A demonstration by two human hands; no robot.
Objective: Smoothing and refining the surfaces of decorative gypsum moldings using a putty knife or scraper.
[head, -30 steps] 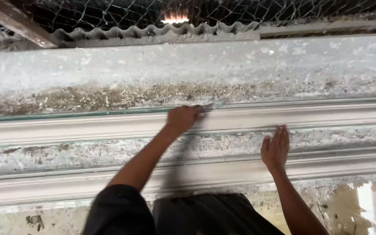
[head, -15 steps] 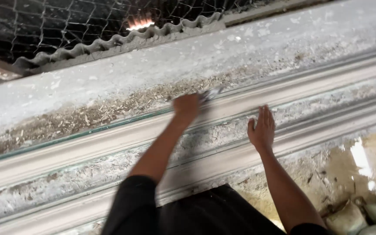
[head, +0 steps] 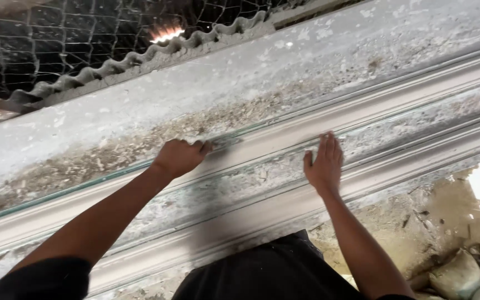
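- Since half a second ago, our left hand (head: 180, 157) has slid toward 9 o'clock along the upper plaster moulding (head: 362, 108), clenched on a small scraping tool (head: 224, 143).
- Our right hand (head: 324, 164) lies released, palm flat, between that moulding and the lower moulding (head: 418, 161).
- At 12 o'clock, wire mesh (head: 56, 44) tops a corrugated sheet (head: 140, 55).

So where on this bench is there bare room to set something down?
The flat grey slab between the corrugated sheet and the upper moulding is mostly bare, though littered with fibre debris. The strip by the left hand and right hand is crowded.
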